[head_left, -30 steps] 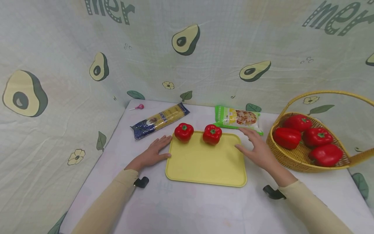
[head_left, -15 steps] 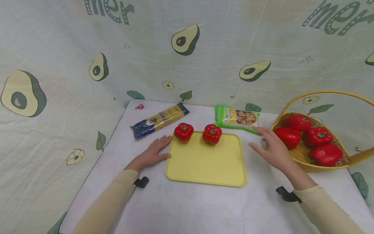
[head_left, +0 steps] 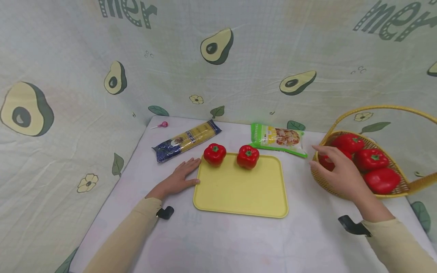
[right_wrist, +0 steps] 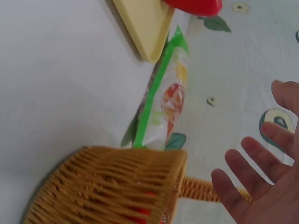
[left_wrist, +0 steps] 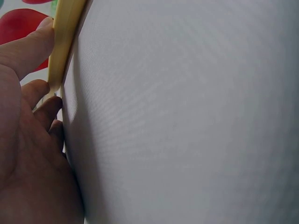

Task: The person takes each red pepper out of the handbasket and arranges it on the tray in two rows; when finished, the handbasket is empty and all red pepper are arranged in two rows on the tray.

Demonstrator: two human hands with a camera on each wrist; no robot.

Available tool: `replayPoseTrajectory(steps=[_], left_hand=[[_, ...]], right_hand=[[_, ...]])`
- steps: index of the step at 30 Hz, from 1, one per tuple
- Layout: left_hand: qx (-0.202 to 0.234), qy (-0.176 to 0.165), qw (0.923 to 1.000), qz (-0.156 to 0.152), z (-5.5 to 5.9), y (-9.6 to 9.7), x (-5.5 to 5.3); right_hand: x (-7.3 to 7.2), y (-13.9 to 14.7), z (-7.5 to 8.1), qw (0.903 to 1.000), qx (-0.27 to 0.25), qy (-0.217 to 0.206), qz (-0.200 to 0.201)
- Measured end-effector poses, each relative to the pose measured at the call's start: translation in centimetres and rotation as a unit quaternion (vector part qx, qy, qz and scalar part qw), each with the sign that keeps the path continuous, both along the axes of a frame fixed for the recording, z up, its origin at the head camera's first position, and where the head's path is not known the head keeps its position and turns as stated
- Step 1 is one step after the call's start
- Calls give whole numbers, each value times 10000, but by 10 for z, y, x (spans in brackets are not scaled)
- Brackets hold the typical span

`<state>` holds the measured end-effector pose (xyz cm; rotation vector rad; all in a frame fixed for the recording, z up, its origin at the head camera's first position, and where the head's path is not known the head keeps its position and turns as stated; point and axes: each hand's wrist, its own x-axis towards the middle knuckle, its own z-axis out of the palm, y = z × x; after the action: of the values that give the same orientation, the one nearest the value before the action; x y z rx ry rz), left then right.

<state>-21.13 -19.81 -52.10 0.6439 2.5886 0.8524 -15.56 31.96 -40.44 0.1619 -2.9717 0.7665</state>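
While your left hand lies relaxed against the tray, bring your empty, loose-fingered right hand squarely over the half-hidden pepper in the basket, ideally cupping it before lifting.

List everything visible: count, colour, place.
Flat tabletop: one, white, beneath
Rectangular tray: one, yellow, centre
Woven basket: one, tan, right side
Glossy bell peppers: six, red, two on tray, four in basket
Short plastic packet: one, green-white, beyond tray
Long plastic packet: one, blue-gold, rear left
Round lollipop: one, pink, far left
Patterned cloth: count unclear, pale, behind
Wrist cameras: two, black, at wrists
Left hand: one, beige sleeve, at tray
Right hand: one, beige sleeve, near basket
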Motion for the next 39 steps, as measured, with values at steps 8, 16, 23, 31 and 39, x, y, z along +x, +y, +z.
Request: replayPoseTrajectory(steps=[8, 16, 23, 31, 39], left_hand=[[125, 70, 9999, -63, 2, 0, 2], [90, 55, 9999, -22, 3, 0, 1], [25, 15, 10000, -23, 1, -2, 0], [117, 74, 9999, -76, 2, -2, 0], [78, 40, 9999, -95, 0, -2, 0]], right_hand=[[-5, 23, 5, 9995, 214, -207, -53], [-16, 47, 16, 9982, 420, -412, 142], [-25, 63, 18, 9964, 558, -629, 109], [-40, 86, 16, 9968, 321, -658, 306], [-51, 100, 13, 9948, 181, -968, 276]])
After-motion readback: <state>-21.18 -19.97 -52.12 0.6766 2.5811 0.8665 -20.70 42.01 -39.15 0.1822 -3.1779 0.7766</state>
